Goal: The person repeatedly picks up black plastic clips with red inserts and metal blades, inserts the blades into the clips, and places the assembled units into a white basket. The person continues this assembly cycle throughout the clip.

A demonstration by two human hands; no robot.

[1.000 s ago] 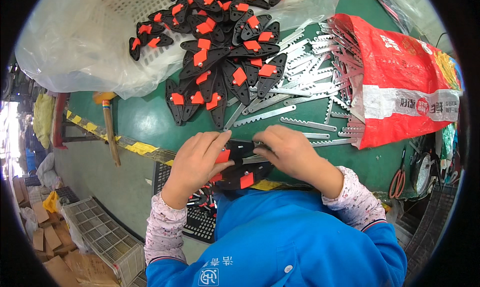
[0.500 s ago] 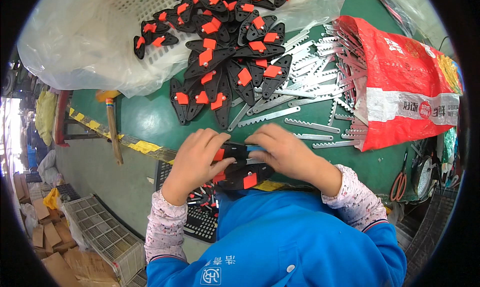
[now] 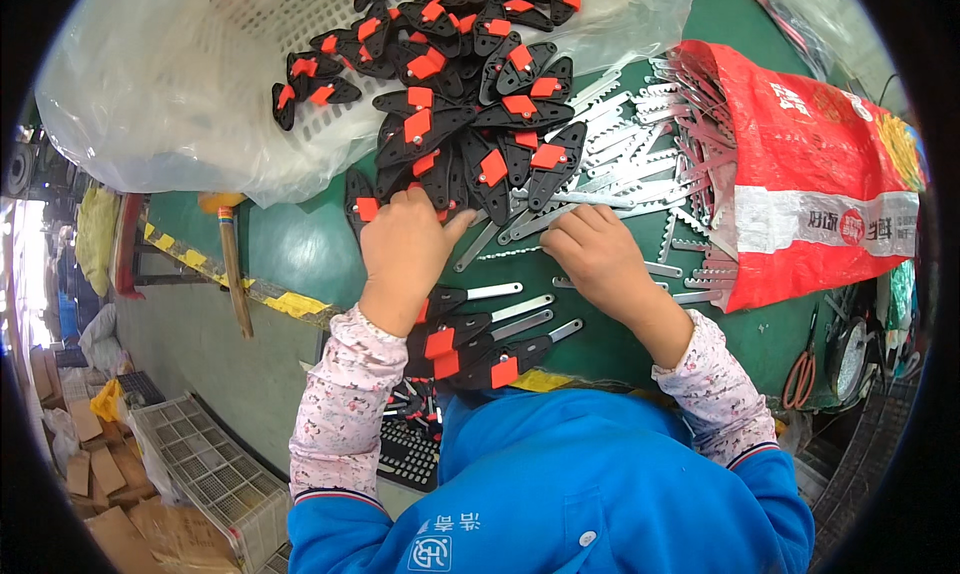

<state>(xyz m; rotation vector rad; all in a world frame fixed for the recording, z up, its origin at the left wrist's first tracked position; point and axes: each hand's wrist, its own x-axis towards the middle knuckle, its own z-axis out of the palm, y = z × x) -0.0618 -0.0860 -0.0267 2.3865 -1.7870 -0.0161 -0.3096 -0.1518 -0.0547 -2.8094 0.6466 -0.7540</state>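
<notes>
My left hand (image 3: 408, 254) reaches to the near edge of a heap of black plastic pieces with red tabs (image 3: 490, 169). Its fingers and thumb close round one black piece, mostly hidden beneath the hand. To the right, my right hand (image 3: 597, 259) pinches the end of a notched metal strip (image 3: 510, 253), turned edge-on, at the near side of a pile of such strips (image 3: 640, 159). Between my forearms, at the table's near edge, several black pieces with strips fitted in them (image 3: 480, 339) lie side by side, their metal ends pointing right.
A red woven sack (image 3: 815, 174) spills strips at the right. Clear plastic sheeting (image 3: 150, 104) covers a white basket at the far left. A mallet (image 3: 230, 264) lies over the table's left edge. Scissors (image 3: 800, 369) are at the right. A grey crate (image 3: 205, 464) stands below left.
Both hands have left the pieces at the near edge and moved farther away, the left to the black heap, the right to the strips. The fitted pieces now lie uncovered.
</notes>
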